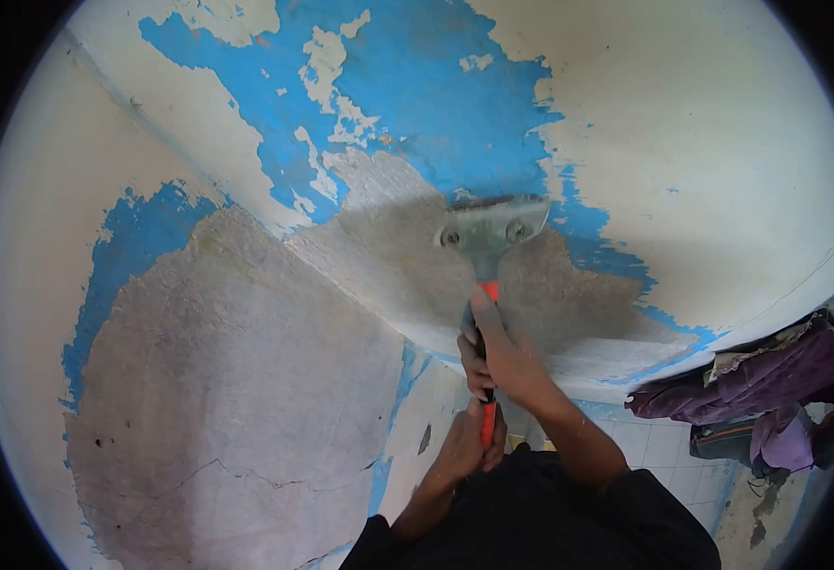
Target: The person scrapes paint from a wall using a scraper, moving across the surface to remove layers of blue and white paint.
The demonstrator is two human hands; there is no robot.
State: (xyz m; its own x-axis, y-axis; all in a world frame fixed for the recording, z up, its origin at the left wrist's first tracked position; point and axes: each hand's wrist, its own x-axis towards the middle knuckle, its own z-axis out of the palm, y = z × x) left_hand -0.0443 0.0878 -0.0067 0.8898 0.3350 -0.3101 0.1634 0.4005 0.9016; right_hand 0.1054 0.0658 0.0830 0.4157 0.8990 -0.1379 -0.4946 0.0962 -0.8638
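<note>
Both my hands grip a paint scraper (489, 233) with an orange and black handle. My right hand (498, 351) is higher on the handle, index finger stretched toward the metal head. My left hand (464, 446) wraps the handle's lower end. The wide metal blade presses against the wall (721, 142) where blue paint (436, 85) meets bare grey plaster (388, 247). White and blue paint layers are flaked off around the blade.
A wall corner runs diagonally left of the scraper, with a large bare plaster patch (236, 380) on the left wall. Purple cloth (768, 380) is heaped at the lower right above a tiled surface (664, 446).
</note>
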